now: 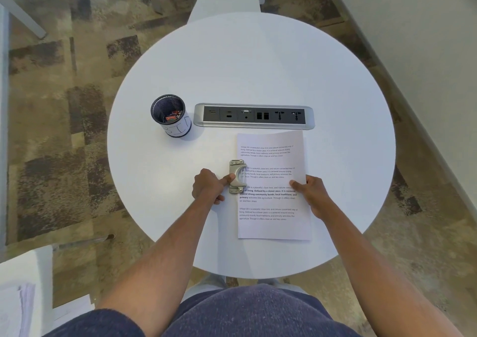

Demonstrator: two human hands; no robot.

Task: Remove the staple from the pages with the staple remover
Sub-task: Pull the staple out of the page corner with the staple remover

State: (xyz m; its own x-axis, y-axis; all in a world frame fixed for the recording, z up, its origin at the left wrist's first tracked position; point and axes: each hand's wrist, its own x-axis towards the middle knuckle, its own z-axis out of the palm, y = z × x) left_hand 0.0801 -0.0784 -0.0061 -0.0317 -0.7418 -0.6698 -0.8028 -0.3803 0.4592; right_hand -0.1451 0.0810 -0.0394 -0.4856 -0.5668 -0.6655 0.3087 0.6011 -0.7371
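One mesh cup [171, 116] stands beside socket strip [254, 116], behind pages [273, 202].

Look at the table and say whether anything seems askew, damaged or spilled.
Nothing stands out. The pages lie flat beside the power strip, the left hand presses the staple remover at their left edge, the right hand steadies them, and the pen cup stands upright.
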